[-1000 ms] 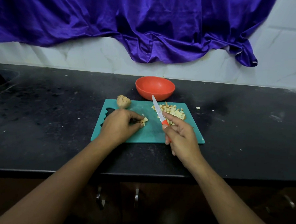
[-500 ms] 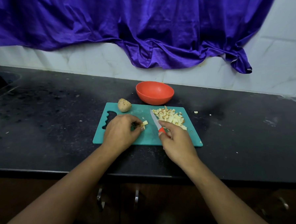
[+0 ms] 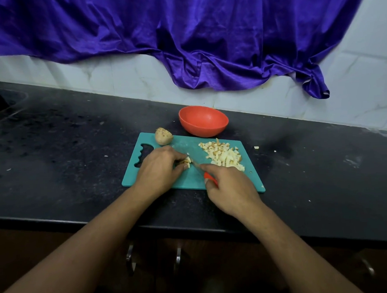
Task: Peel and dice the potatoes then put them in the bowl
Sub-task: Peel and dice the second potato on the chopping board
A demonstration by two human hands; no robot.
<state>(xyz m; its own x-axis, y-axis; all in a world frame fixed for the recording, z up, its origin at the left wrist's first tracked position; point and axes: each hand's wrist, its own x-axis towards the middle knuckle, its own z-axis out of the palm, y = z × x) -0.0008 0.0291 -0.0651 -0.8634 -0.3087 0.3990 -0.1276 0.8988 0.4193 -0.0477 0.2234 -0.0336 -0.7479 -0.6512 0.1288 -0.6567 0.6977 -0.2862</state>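
A teal cutting board (image 3: 252, 179) lies on the black counter. My left hand (image 3: 158, 170) pinches a small potato piece (image 3: 186, 162) against the board. My right hand (image 3: 230, 187) grips an orange-handled knife (image 3: 208, 176), index finger along its spine, and the blade lies low against the potato piece. A pile of diced potato (image 3: 223, 155) sits on the board's right half. One whole unpeeled potato (image 3: 163, 136) rests at the board's far left corner. Behind the board stands an orange bowl (image 3: 203, 120), which looks empty.
The black counter (image 3: 65, 157) carries stray potato bits (image 3: 256, 147) right of the board. A purple cloth (image 3: 182, 35) hangs on the tiled wall behind. Cabinet handles (image 3: 178, 257) show below the counter's front edge.
The knife was raised tip-up beside the diced pile a second ago; it has since swung down and left onto the potato piece that my left hand holds. The view shifted slightly.
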